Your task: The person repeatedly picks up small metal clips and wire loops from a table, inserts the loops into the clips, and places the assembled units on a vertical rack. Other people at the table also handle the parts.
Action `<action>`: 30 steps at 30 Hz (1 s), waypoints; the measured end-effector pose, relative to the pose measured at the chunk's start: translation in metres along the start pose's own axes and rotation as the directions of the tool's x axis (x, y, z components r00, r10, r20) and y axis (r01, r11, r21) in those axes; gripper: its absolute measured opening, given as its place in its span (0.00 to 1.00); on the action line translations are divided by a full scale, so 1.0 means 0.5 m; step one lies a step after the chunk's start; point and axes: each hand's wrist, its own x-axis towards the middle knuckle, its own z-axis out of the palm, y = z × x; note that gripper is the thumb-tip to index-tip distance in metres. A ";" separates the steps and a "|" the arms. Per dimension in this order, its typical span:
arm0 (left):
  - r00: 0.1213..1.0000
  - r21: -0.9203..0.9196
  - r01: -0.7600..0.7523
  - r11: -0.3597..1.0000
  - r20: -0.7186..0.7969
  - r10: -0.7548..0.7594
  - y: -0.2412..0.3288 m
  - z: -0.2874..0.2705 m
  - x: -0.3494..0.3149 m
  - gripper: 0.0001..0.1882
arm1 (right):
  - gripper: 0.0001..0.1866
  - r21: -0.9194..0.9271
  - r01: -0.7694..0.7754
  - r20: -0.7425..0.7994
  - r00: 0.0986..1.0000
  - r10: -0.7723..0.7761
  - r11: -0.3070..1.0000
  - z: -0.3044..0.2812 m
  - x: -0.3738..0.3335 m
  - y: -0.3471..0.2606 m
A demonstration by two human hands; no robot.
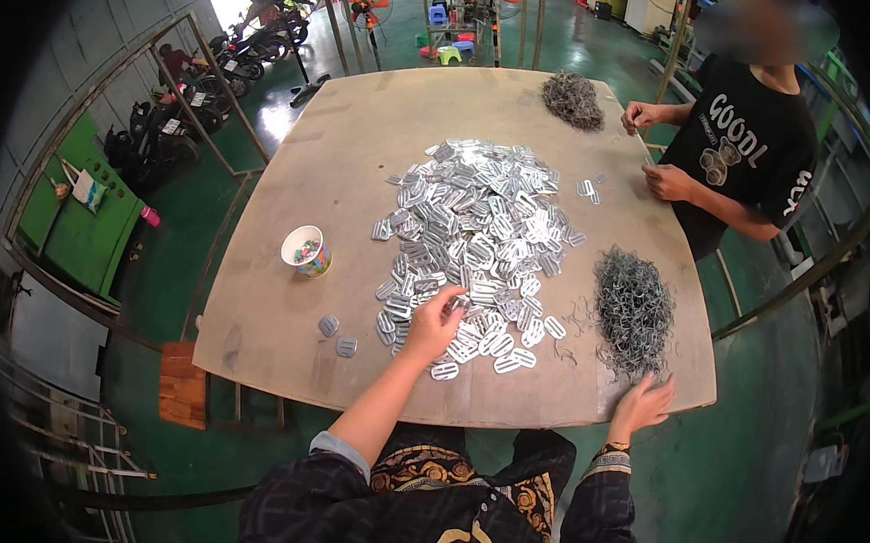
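A broad heap of flat silver slide buckles (496, 206) covers the middle of the table. At its near edge, my left hand (436, 325) is closed in a pinch around one metal slide buckle (461, 303). My right hand (643, 405) rests by the near end of a dark pile of thin bent wire pieces (633, 309), its fingers stretched out and nothing visible in them. A few wire pieces lie loose between pile and buckles. Two single buckles (347, 347) lie apart, left of my left forearm.
A paper cup (307, 251) with small bits inside stands on the left of the table (258, 332). Another wire pile (573, 101) lies at the far right. Beside the right edge stands a co-worker (742, 139), hands over the table. Motorbikes (170, 114) are parked beyond the left side.
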 end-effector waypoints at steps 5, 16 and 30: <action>0.994 -0.051 -0.060 0.997 0.091 0.065 0.042 -0.012 -0.064 0.19 | 0.24 0.596 0.372 -0.002 0.887 -0.462 0.712 -0.073 -0.080 -0.094; 0.930 -0.420 0.148 0.895 0.366 0.018 0.070 0.061 -0.117 0.08 | 0.18 0.423 -0.836 0.753 0.109 -0.649 0.350 -0.125 -0.196 -0.276; 0.956 0.281 0.271 0.921 0.034 -0.291 -0.009 -0.012 -0.017 0.11 | 0.18 0.787 -0.297 0.605 0.543 -0.583 0.540 -0.039 -0.230 -0.254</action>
